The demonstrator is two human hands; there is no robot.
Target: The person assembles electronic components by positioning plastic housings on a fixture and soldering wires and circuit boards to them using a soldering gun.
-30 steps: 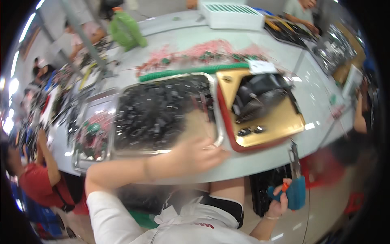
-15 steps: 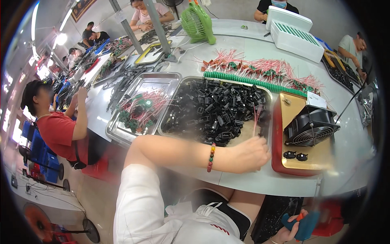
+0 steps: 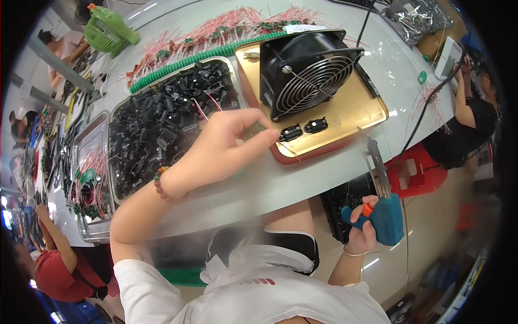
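Observation:
My left hand (image 3: 226, 143) is closed in a pinch, with a pair of red and white wires (image 3: 200, 109) sticking up behind its fingers. Its fingertips are beside two small black housings (image 3: 291, 132) lying in the gold tray (image 3: 332, 141); whatever else is pinched is hidden. My right hand (image 3: 362, 233) grips a blue-green soldering gun (image 3: 389, 221) with an orange trigger. The gun's metal tip points up toward the tray's near right corner. A black fan (image 3: 307, 70) with a wire guard stands in the gold tray.
Left of the gold tray is a metal tray (image 3: 115, 178) heaped with black housings (image 3: 162, 116). Another metal tray (image 3: 89, 232) holds wired green boards. A green coiled strip (image 3: 189, 65) with red-white wires runs behind. A black cord (image 3: 413, 132) hangs at right; co-workers sit around.
My view has turned right. My left hand has moved from the black housings to the gold tray's near edge. My right hand has raised the soldering gun from low beside the table.

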